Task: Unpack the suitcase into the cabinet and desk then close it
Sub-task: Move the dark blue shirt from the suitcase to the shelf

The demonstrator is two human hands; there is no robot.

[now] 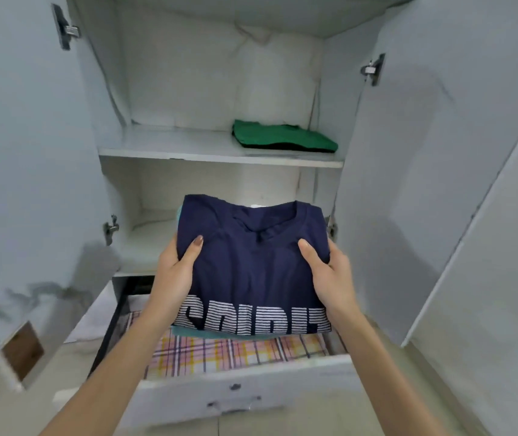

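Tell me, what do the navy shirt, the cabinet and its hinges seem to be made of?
Navy shirt: soft matte knit, likely cotton; it creases and folds. Cabinet: probably board under a glossy marble-look film; a chipped door corner shows brown core. Hinges: shiny grey metal, apparently.

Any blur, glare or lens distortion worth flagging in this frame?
Head view: wide-angle bending splays the right cabinet door outward; glossy reflections streak the left cabinet door; the drawer front is smeared; the navy T-shirt is fairly sharp.
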